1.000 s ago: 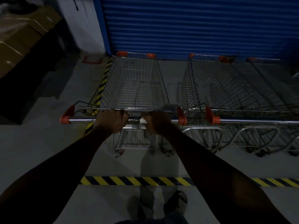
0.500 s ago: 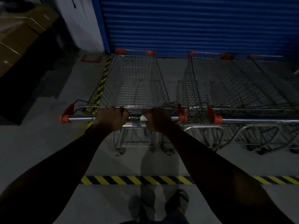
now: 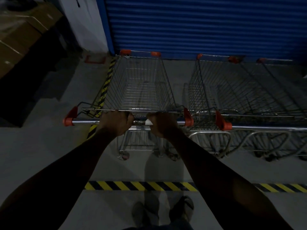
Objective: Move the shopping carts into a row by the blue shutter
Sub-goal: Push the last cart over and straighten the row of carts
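A wire shopping cart (image 3: 141,83) with orange corner caps stands in front of me, its nose close to the blue shutter (image 3: 199,25). My left hand (image 3: 116,122) and my right hand (image 3: 162,124) are both wrapped around its chrome handle bar (image 3: 84,121), close together near the middle. To its right, two more carts (image 3: 240,90) stand side by side along the shutter, their handles roughly level with mine.
Stacked cardboard boxes (image 3: 21,30) sit on a dark stand at the left. Yellow-black floor tape (image 3: 141,185) runs across near my feet, and another strip (image 3: 103,92) runs along the cart's left side. A white pillar (image 3: 86,22) borders the shutter.
The cart has rolled slightly forward toward the shutter, both hands still on the handle. Its handle now lines up more closely with the neighbouring cart's handle.
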A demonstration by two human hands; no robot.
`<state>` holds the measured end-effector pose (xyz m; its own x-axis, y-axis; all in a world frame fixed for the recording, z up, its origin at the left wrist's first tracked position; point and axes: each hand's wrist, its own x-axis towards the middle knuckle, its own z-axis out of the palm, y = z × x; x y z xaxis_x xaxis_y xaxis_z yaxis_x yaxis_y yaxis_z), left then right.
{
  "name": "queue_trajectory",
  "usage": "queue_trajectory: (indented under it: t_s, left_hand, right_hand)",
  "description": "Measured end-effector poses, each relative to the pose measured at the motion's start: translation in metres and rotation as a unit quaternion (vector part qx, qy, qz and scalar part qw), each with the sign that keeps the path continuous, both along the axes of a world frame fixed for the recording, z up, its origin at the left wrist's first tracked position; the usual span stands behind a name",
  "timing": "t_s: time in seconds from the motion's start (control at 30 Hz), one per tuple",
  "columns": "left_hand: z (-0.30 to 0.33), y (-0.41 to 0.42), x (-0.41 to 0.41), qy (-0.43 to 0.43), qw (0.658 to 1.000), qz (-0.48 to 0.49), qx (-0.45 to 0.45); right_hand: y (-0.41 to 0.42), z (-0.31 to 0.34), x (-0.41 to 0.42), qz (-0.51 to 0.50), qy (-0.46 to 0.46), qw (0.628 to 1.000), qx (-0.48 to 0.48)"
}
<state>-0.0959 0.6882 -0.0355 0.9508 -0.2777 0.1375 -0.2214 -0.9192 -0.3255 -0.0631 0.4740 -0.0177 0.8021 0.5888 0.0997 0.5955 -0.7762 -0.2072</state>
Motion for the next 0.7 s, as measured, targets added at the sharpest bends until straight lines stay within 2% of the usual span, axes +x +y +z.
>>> queue_trajectory:
  t_s: [0.23, 0.47, 0.7]
  left_hand:
    - [0.004, -0.003, -0.004, -0.033, 0.999, 0.023, 0.017]
    - [0.002, -0.005, -0.007, -0.046, 0.998, 0.044, -0.013]
    - [0.001, -0.006, -0.008, 0.013, 0.995, 0.083, -0.053]
  right_hand:
    - [0.002, -0.007, 0.000, -0.005, 0.001, 1.000, 0.011]
    - [0.002, -0.010, -0.003, -0.001, 0.018, 0.999, 0.029]
    - [0.003, -0.009, -0.009, -0.031, -0.020, 0.998, 0.045]
